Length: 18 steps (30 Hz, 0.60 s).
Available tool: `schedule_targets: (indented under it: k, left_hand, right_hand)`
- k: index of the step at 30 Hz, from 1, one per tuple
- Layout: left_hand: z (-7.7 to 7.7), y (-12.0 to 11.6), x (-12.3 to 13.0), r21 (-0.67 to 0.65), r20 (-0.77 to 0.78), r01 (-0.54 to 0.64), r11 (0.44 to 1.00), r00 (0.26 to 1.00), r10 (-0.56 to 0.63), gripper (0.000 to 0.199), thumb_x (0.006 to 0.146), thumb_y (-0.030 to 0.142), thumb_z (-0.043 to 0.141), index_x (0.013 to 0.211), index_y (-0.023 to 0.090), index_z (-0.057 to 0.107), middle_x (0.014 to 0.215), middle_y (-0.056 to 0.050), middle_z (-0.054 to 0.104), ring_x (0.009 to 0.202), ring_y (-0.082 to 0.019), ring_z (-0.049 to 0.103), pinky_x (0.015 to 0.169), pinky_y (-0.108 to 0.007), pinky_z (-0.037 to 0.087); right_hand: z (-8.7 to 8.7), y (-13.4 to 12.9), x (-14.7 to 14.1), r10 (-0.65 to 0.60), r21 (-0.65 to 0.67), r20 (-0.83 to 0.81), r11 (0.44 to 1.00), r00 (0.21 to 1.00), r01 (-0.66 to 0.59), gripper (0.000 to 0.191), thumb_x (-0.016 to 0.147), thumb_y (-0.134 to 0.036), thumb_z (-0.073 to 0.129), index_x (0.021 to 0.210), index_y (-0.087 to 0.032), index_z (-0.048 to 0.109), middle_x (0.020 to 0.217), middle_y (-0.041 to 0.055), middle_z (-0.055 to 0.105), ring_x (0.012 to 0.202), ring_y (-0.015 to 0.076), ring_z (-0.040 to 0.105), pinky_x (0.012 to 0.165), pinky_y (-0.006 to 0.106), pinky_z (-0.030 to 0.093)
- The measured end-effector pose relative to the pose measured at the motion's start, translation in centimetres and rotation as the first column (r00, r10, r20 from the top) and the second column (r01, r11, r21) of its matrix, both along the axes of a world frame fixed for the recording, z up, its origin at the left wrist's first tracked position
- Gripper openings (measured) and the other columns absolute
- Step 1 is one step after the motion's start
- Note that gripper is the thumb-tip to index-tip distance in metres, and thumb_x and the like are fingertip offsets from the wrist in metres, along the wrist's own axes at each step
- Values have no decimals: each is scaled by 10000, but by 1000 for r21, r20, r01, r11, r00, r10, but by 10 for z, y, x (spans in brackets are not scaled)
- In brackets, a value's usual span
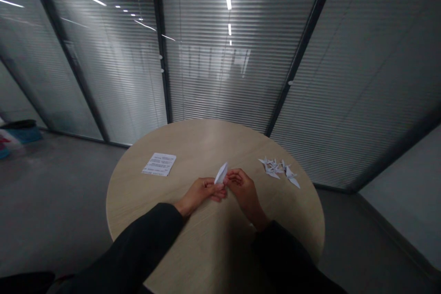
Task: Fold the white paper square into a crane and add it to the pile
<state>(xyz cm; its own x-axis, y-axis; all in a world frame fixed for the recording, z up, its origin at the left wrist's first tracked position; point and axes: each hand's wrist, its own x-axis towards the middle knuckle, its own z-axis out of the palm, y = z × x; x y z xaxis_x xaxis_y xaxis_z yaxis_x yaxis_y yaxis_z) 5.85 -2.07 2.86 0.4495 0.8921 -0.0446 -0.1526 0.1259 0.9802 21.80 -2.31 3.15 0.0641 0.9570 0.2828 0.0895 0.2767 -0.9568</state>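
A small piece of folded white paper [221, 173], narrow and pointed at the top, stands between my two hands above the middle of the table. My left hand [206, 190] is closed on its lower end, thumb on top and fingers underneath. From the other side my right hand [242, 188] bends its fingers in, with thumb and fingertips pinched at the paper's lower right edge. The fingertips hide the bottom of the paper. Right of my right hand lies a cluster of folded white paper cranes [273, 166].
The round wooden table [210, 135] stands close to a glass wall with blinds [220, 82]. A stack of printed paper sheets [160, 164] rests on its left side. On the floor at far left is a blue bin [24, 132].
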Motion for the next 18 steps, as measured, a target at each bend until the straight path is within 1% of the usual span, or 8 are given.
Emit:
schedule_targets:
  k: [3, 5, 7, 10, 12, 14, 18]
  left_hand:
    - [-1, 4, 0, 85, -56, -44, 995, 997, 49, 468, 608, 503, 794, 840, 108, 696, 737, -68, 702, 668, -153, 635, 673, -272, 487]
    - [-1, 6, -1, 130, -60, -100, 986, 992, 109, 448, 618, 470, 796, 876, 119, 692, 695, -38, 690, 621, -136, 607, 636, -249, 460]
    - [1, 7, -3, 147, -49, -134, 980, 989, 142, 439, 613, 448, 803, 881, 120, 690, 665, -22, 681, 593, -129, 589, 616, -240, 441]
    - [4, 7, -4, 133, -24, -113, 985, 993, 117, 398, 603, 451, 807, 782, 116, 690, 646, -23, 674, 582, -124, 581, 621, -243, 445]
    - [6, 6, -3, 95, 3, -91, 991, 996, 91, 393, 595, 459, 811, 744, 117, 688, 625, -19, 665, 567, -119, 576, 621, -247, 459]
    - [6, 4, -3, 55, 33, -85, 995, 996, 83, 394, 586, 451, 820, 744, 114, 689, 626, -18, 664, 567, -117, 578, 620, -248, 470]
    - [9, 1, -3, 11, 57, -75, 997, 996, 75, 365, 595, 410, 826, 740, 102, 695, 665, -34, 677, 609, -125, 601, 644, -251, 484]
  right_hand:
    - [1, -2, 0, -22, 31, 78, 999, 997, 19, 175, 693, -339, 658, 785, -208, 587, 752, 22, 652, 721, 176, 628, 689, 292, 504]
    - [1, -4, 0, -45, 48, 134, 998, 990, 39, 158, 705, -337, 648, 781, -209, 594, 758, 24, 656, 723, 177, 622, 697, 296, 498]
    - [1, -4, -1, -65, 56, 181, 997, 981, 56, 148, 713, -331, 643, 789, -211, 603, 770, 25, 660, 734, 181, 619, 708, 299, 494]
    - [-1, -4, 0, -72, 51, 228, 997, 971, 62, 143, 726, -304, 630, 829, -207, 614, 795, 30, 662, 750, 186, 618, 722, 310, 490]
    - [-2, -4, -1, -84, 75, 266, 995, 960, 66, 158, 740, -287, 618, 877, -209, 622, 833, 36, 664, 769, 190, 613, 737, 319, 485]
    - [-2, -6, -1, -112, 131, 312, 989, 943, 74, 166, 753, -272, 611, 907, -215, 631, 882, 40, 664, 803, 196, 604, 757, 327, 476]
    - [0, -8, 0, -161, 237, 348, 968, 923, 79, 132, 761, -248, 603, 884, -220, 643, 924, 47, 645, 838, 201, 583, 772, 327, 463]
